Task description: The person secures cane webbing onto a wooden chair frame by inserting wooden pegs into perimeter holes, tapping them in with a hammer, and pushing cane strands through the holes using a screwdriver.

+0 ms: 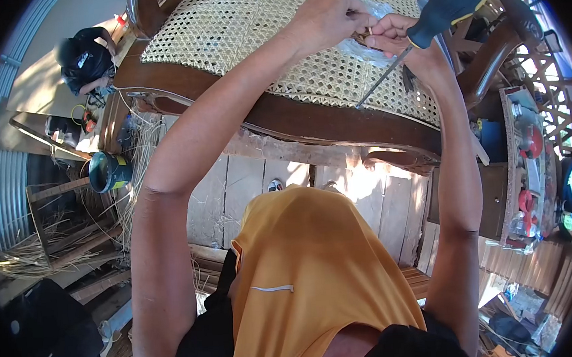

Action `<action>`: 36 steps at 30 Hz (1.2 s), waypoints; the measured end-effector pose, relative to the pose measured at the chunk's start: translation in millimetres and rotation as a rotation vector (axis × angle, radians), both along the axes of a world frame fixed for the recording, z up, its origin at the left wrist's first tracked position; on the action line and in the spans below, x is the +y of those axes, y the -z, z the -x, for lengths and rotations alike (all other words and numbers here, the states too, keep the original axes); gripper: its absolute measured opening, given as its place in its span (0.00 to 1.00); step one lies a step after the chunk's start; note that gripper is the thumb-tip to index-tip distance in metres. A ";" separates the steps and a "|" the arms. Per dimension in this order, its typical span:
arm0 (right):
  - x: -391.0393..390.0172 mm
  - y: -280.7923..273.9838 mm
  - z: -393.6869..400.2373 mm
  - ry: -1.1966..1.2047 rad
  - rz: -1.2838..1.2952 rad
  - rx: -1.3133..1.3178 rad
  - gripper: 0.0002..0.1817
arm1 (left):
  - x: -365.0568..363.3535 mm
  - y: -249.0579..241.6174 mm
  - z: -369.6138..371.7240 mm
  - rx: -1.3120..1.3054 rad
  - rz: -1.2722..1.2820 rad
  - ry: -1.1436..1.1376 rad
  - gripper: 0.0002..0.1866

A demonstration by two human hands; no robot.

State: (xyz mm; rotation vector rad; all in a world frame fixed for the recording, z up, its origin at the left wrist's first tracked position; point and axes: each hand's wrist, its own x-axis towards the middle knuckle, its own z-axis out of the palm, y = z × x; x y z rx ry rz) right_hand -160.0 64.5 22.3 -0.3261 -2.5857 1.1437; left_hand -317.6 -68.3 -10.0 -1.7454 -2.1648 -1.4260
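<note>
A woven cane seat in a dark wooden frame fills the upper middle. Over its right part, my left hand and my right hand meet, fingertips pinched around a small brownish piece too small to name. Clear plastic lies on the cane beneath them. A screwdriver with a dark blue handle slants by my right hand, its handle near the back of that hand and its tip over the front rail; whether the hand holds it is unclear.
Another person in dark clothes is at the upper left. A dark bucket and cane strands lie left. At the right are a tray of items and a chair arm. Planks form the floor.
</note>
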 end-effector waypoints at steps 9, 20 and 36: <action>8.9 8.2 2.6 0.095 -0.118 -0.018 0.07 | -11.7 -5.4 1.5 -0.192 0.040 0.076 0.11; -13.6 -0.7 -6.8 0.132 -0.095 0.221 0.08 | -16.7 -6.5 -13.1 -0.125 0.119 -0.041 0.09; -6.5 4.6 -22.6 0.061 0.366 0.225 0.10 | -52.2 -49.9 -13.5 -0.467 -0.099 0.064 0.14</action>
